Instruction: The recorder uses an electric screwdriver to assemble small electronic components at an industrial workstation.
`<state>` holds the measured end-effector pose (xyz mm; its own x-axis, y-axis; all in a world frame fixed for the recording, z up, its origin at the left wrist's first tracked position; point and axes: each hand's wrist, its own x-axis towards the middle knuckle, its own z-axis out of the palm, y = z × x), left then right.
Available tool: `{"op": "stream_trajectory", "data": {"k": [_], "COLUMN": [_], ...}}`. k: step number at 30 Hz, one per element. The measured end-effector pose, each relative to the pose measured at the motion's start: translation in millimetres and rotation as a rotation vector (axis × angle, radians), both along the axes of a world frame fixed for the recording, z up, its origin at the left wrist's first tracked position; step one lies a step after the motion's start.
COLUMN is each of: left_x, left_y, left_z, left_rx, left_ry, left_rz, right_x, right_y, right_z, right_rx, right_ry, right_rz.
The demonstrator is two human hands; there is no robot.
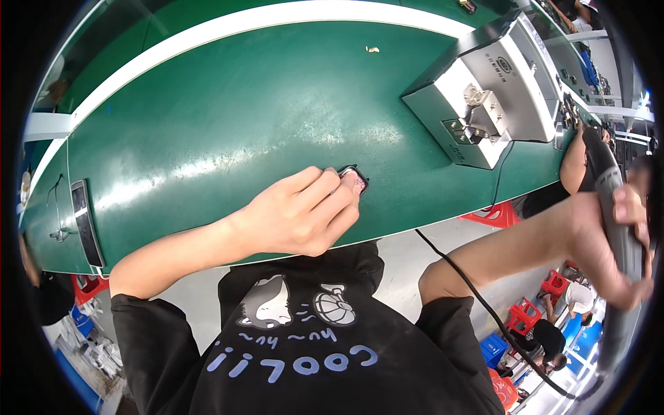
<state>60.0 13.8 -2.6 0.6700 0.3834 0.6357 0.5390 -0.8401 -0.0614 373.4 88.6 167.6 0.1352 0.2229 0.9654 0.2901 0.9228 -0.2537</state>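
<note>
A green tabletop (207, 104) spreads across the scene, with a white rail (277, 15) curving along its far side. At far right stands a boxy grey metal machine (529, 93), a thin dark cable (499, 181) running down from it. A small pale scrap (373, 49) lies at the far middle. On the left, a dark phone-like slab (87, 223) lies near wire-framed glasses (60, 236). Red stools (524, 315) and a blue bin (492, 349) stand beyond, near right.

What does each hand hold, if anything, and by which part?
Right hand: a dark-grey cylindrical corded tool, by its middle. Left hand: touches a small black-framed rectangular device; grip unclear.
</note>
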Motion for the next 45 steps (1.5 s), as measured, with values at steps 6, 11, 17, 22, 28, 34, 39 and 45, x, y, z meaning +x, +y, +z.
{"op": "stream_trajectory", "data": {"k": [6,11,17,22,28,34,39,45], "left_x": [-2,0,1,1,1,-1,-3,-3], "left_y": [-2,0,2,2,2,0,-1,-3], "left_z": [1,0,3,3,1,-1,-4,-3], "left_rx": [-0.007,-0.026,-0.009,-0.004,0.010,-0.044,-0.008,-0.038], "left_ry": [0.021,0.018,0.014,-0.001,-0.011,0.006,-0.014,-0.006], "left_rz": [0.015,0.006,0.022,0.020,0.030,0.023,0.026,0.022], "right_x": [-4,-17,-63,-80,-85,-83,-85,-96], "right_y": [5,-21,-6,0,9,14,19,2], "right_z": [12,18,-13,-26,-33,-32,-36,-39], "right_rx": [-0.345,-0.354,-0.508,-0.595,-0.661,-0.725,-0.750,-0.811], "right_ry": [0.309,0.203,0.210,0.339,0.320,0.286,0.226,0.315], "right_rz": [0.128,0.298,0.478,0.418,0.305,0.387,0.534,0.529]}}
